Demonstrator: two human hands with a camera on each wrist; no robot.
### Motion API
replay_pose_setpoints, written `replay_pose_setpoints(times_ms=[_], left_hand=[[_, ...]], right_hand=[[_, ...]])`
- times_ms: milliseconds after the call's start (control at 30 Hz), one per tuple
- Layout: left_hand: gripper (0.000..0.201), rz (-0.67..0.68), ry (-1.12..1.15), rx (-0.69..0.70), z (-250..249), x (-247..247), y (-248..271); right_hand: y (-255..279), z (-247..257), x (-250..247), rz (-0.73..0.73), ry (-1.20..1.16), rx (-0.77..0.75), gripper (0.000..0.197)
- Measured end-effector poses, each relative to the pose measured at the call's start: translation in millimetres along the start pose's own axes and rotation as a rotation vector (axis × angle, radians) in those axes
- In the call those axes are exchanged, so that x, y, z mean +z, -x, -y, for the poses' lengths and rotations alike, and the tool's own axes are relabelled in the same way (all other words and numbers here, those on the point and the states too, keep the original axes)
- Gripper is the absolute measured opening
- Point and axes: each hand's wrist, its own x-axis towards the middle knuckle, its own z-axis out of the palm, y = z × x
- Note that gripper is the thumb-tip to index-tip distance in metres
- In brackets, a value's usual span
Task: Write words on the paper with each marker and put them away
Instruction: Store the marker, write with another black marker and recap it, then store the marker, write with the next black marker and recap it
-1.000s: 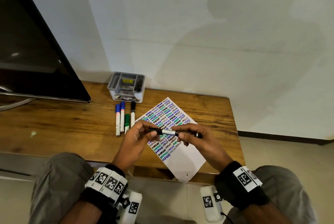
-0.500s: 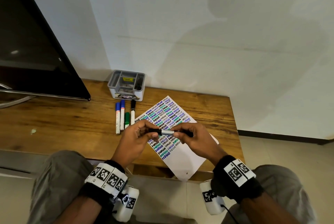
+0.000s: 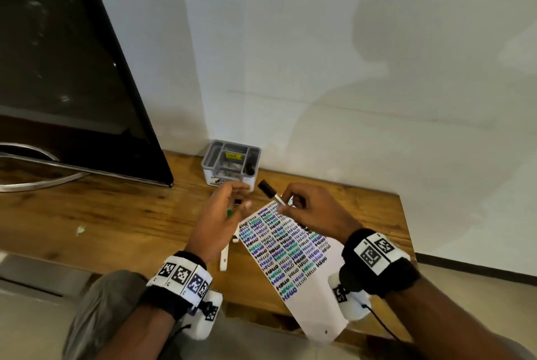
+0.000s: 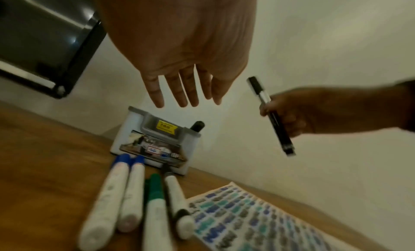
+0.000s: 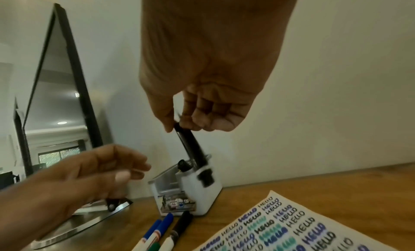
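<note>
My right hand (image 3: 308, 211) pinches a capped black marker (image 3: 268, 192) by its rear end, above the paper's far corner. The marker slants with its cap toward the grey-and-white organizer (image 3: 209, 153). In the right wrist view the marker (image 5: 193, 148) hangs just in front of the organizer (image 5: 202, 201). My left hand (image 3: 223, 214) hovers open and holds nothing, fingers spread above the row of markers (image 4: 132, 189) lying on the table. The white paper (image 3: 293, 258) carries rows of "HELLO" in several colours. Another black marker (image 4: 197, 126) stands in the organizer's right compartment.
A large dark TV (image 3: 72, 69) on a curved metal stand fills the left of the wooden table (image 3: 116, 214). The organizer stands against the white wall. The paper's near end overhangs the table's front edge, above my knees.
Both hands held the black marker at its ends over the paper. The left hand has let go and opened, and the right hand has carried the marker toward the organizer.
</note>
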Motion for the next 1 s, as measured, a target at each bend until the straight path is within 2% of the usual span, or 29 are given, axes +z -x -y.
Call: replay_pose_setpoints(times_ms=[67,167,300,467,700,900,1000], left_hand=[[0.030,-0.042,-0.286,0.083,21,-9,-14],[0.044,-0.034,-0.636,0.094,51,-17,-30],[0.068,0.021,-0.849,0.108,81,-21,-45],[0.065,0.060,-0.913,0.080,94,-19,-53],[0.062,0.074,-0.939,0.074,96,-17,-52],[0.061,0.087,-0.900,0.061,92,-19,-51],[0.058,0.082,-0.853,0.062,84,-23,-49]], right_hand=[[-19,0,-8,-0.069,-0.067,0.044,0.007],[-45,-1,-17,-0.186,-0.154,0.031,0.008],[-79,-3,-15,-0.253,-0.221,0.014,0.010],[-110,-6,6,-0.216,-0.156,0.018,0.014],[-125,-6,25,-0.133,-0.016,0.046,0.023],[-100,-5,24,-0.176,-0.048,0.077,0.041],[-73,-7,31,-0.244,-0.124,0.122,0.038]])
